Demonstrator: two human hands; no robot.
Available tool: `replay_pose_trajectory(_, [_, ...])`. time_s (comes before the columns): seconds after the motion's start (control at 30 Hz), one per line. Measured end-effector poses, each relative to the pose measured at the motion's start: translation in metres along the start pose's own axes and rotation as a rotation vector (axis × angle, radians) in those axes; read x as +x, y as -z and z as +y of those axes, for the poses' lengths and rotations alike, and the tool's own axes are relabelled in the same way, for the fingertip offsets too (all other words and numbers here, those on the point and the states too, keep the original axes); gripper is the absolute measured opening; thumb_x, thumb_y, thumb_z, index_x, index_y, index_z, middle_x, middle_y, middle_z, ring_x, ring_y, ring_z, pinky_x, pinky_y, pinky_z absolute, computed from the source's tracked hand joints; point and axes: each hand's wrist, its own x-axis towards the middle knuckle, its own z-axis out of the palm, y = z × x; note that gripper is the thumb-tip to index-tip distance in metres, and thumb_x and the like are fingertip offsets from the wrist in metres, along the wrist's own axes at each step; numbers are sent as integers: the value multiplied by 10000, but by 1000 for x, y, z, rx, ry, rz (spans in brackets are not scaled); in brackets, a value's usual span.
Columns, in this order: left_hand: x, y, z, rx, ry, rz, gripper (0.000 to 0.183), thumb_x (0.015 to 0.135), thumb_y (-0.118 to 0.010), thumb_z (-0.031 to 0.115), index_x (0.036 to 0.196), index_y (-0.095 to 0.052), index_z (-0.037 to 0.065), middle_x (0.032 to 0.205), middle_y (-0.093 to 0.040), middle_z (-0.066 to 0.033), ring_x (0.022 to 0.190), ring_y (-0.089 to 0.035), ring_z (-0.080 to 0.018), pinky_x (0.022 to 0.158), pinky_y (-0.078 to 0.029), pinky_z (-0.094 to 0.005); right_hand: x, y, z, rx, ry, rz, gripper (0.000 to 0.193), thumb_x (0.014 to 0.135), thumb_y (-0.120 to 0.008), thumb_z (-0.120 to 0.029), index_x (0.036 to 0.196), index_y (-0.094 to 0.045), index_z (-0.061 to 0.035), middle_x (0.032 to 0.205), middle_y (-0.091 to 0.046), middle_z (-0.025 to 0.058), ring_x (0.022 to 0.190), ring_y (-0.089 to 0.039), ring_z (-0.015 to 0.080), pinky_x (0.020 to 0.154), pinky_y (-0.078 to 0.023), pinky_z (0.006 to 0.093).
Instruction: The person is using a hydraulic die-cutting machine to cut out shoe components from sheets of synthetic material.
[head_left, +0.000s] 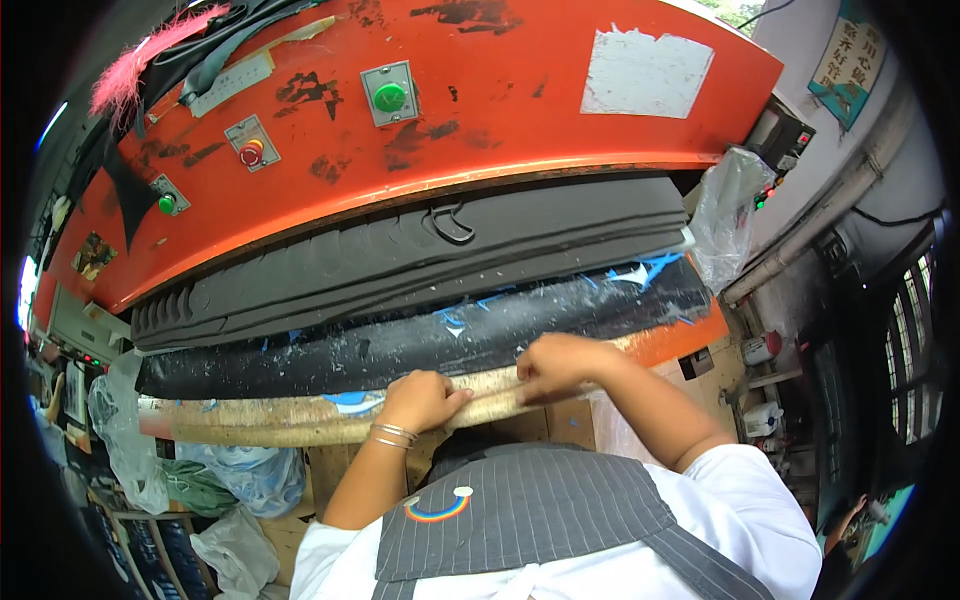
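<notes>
My left hand (418, 402), with bracelets at its wrist, is on the worn pale front edge (290, 412) of the press bed, its fingers curled together. Just to its right, my right hand (562, 364) is closed too, fingertips bent down at the same edge and slightly blurred. What either hand holds, if anything, is hidden. Beyond them runs a scuffed black board (400, 345) strewn with blue and white scraps (640, 274). Behind it lie stacked dark grey foam sheets (330, 255), and on them sits a small looped metal cutting die (452, 222).
An orange machine body (520, 90) stands over the bed, with a large green button (389, 97) and a red stop button (251, 151). Clear plastic (735, 215) hangs at the right end. Plastic bags (245, 475) stand at the lower left. A pipe (820, 220) runs along the right wall.
</notes>
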Motion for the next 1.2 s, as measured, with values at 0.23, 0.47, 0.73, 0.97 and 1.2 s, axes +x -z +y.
replay_pose_trajectory(0.23, [93, 0, 5, 28, -371, 932, 189, 783, -727, 212, 924, -656, 108, 848, -554, -63, 844, -536, -279, 746, -421, -396, 126, 78, 4, -108, 5, 674, 306, 785, -682, -209, 1036, -682, -34, 1142, -613, 174, 1038, -620, 361, 858, -511, 445])
replay_pose_trajectory(0.47, [115, 24, 26, -74, -527, 861, 131, 808, -694, 149, 822, -596, 63, 834, -513, -116, 833, -483, -313, 742, -397, -397, 172, 134, 14, -182, -165, 4, 334, 671, -674, -298, 836, -730, -13, 735, -685, 127, 789, -673, 250, 726, -540, 384])
replay_pose_trajectory(0.73, [117, -3, 18, 62, -318, 739, 355, 862, -657, 348, 1010, -574, 36, 1034, -643, -195, 990, -611, -352, 811, -490, -447, 117, 147, 51, 1293, 384, 444, 208, 785, -593, -143, 880, -695, 12, 772, -674, 65, 655, -613, 103, 580, -486, 246])
replay_pose_trajectory(0.97, [187, 20, 2, 77, -177, 741, 199, 847, -595, 219, 1000, -703, 150, 918, -623, -85, 883, -600, -300, 765, -474, -431, 124, 98, 61, -57, -95, 504, 263, 689, -633, -325, 866, -746, -167, 883, -709, 126, 853, -657, 334, 777, -526, 417])
replay_pose_trajectory(1.2, [190, 20, 6, 113, -210, 723, 367, 815, -598, 149, 1166, -690, 202, 969, -542, -19, 944, -520, -224, 824, -416, -372, 76, 66, 92, -139, 176, 586, 1074, 579, -790, -633, 1462, -374, -184, 1521, -252, 243, 1413, -202, 432, 1119, -208, 528])
